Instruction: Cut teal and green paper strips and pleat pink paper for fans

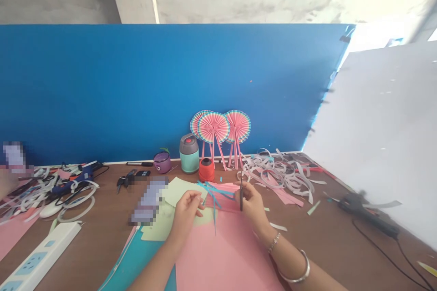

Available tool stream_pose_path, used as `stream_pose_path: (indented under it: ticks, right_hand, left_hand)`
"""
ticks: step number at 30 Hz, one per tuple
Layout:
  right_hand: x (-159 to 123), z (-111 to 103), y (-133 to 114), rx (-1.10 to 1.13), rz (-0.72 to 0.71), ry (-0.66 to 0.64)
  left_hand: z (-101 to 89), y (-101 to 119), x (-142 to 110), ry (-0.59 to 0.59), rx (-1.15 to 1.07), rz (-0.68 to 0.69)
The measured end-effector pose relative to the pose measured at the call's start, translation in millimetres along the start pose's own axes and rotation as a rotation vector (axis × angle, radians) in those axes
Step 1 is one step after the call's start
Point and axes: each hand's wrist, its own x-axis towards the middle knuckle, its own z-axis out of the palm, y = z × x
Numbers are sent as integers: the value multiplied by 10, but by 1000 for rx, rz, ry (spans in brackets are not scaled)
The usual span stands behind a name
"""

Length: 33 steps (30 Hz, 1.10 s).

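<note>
My right hand (252, 202) is closed around what look like black-handled scissors (241, 200), seen edge-on with the tip upward. Its fingertips also reach the ends of narrow blue paper strips (214, 190). My left hand (188, 205) is just left of these strips, fingers curled together; whether a thin strip is between them I cannot make out. Under both hands lies a large pink paper sheet (228, 254), with pale green paper (157, 225) beside and partly beneath my left hand. Teal paper (141, 254) shows under my left forearm.
Pink paper fans (214, 128) stand against the blue partition (136, 86), behind a red spool-like object (206, 171) and a mint container (189, 157). Curled paper strips (287, 175) heap at right, near a glue gun (368, 213). A power strip (44, 254) lies at left.
</note>
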Motion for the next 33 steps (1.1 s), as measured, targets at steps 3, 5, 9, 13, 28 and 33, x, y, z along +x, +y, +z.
stream_pose_path:
  ticks: [3,5,9,13,28,33]
  right_hand:
    - [10,-23,-9,-88,-8,51]
    - [18,-26,-2,-129,-19,60]
    - [32,-20,41,-172,-30,46]
    - [35,-20,82,-203,-17,46]
    - [27,-13,59,-193,1,44]
    - [15,-17,37,-223,-6,54]
  left_hand:
    - [13,-18,-61,-149,399,253]
    - [25,-10,-124,-282,653,406]
    - [50,6,-228,-415,968,481]
    - [63,-41,-217,-410,1018,459]
    - [-227,-202,147,35,1144,163]
    - [-250,-191,137,4,1070,179]
